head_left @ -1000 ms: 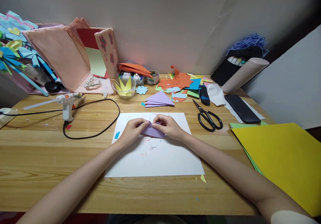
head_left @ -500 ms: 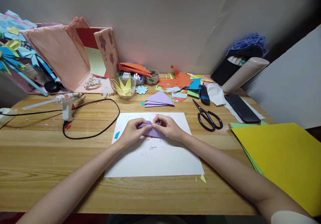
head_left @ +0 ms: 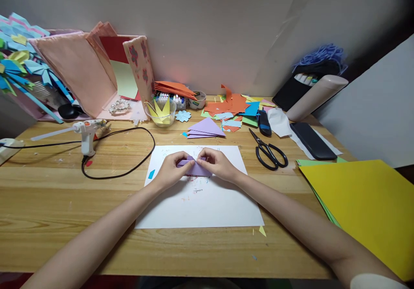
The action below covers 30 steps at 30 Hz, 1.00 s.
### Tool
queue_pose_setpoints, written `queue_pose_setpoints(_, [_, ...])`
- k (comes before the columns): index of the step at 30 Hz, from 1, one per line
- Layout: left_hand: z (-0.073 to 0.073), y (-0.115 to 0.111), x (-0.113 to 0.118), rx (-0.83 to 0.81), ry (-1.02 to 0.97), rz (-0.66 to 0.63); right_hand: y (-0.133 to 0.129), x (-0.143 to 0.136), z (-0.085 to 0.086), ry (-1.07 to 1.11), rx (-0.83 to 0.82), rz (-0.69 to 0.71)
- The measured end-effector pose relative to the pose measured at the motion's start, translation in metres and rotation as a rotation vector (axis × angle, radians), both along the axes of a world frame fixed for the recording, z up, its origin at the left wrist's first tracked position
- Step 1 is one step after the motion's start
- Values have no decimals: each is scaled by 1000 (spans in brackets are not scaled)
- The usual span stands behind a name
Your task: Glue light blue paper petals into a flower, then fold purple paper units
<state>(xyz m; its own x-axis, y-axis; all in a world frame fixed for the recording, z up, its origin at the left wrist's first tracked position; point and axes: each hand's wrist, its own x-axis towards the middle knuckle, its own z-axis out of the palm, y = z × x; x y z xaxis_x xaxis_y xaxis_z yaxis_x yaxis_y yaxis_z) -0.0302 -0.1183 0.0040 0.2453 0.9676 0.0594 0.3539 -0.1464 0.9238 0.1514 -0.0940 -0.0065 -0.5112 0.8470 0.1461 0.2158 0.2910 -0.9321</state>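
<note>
Compared with a second ago, the left hand's (head_left: 173,168) thumb has moved slightly lower on the folded purple paper (head_left: 199,171), while the right hand (head_left: 219,164) has hardly shifted. Both hands are closed in a pinch on that paper, thumbs in front and fingers curled behind, with the two thumb tips near each other at its upper middle. The purple paper lies between the hands, its lower part spreading below the thumbs and a bit of its left end showing between the left thumb and fingers. Beneath it is the marked white sheet (head_left: 200,211), on the wooden table (head_left: 97,246); whether the paper touches the sheet, I cannot tell. Just beyond the sheet's far edge lie folded purple pieces (head_left: 207,127), with black-handled scissors (head_left: 268,152) to the right and a white glue gun (head_left: 86,140) to the left.
</note>
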Motion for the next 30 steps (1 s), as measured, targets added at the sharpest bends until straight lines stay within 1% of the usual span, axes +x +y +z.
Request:
queue_pose_setpoints(5, [-2, 1, -1, -8, -27, -25, -1, 0, -1, -1, 23, -4])
queue_pose_setpoints(8, [-3, 0, 1, -85, -100, -14, 0, 0, -2, 6, 24, -22])
queue_pose_setpoints(10, [-4, -1, 2, -127, -157, 16, 1, 0, -2, 17, 10, -54])
queue_pose_setpoints(11, [-4, -1, 2, -111, -166, 46, 1, 0, -2, 28, -3, -74])
queue_pose_setpoints(12, [-3, -1, 2, -62, -157, 84, 2, 1, -3, 43, -21, -95])
queue_pose_setpoints(15, [-1, -1, 2, 201, -36, 189, 3, 1, -4, 106, -80, -128])
queue_pose_setpoints(16, [0, -1, 2, 277, 12, 202, 3, 0, -4, 123, -92, -125])
queue_pose_setpoints(18, [2, -1, 2, 358, 78, 195, 2, 0, -4, 140, -95, -107])
queue_pose_setpoints(22, [1, -1, 2, 376, 121, 160, -1, 0, -4, 133, -67, -69])
queue_pose_setpoints(26, [-1, -1, 2, 376, 147, 150, -2, 0, -3, 97, -44, -67])
queue_pose_setpoints(30, [-2, -1, 2, 349, 157, 125, -2, -1, -2, 54, 35, -61])
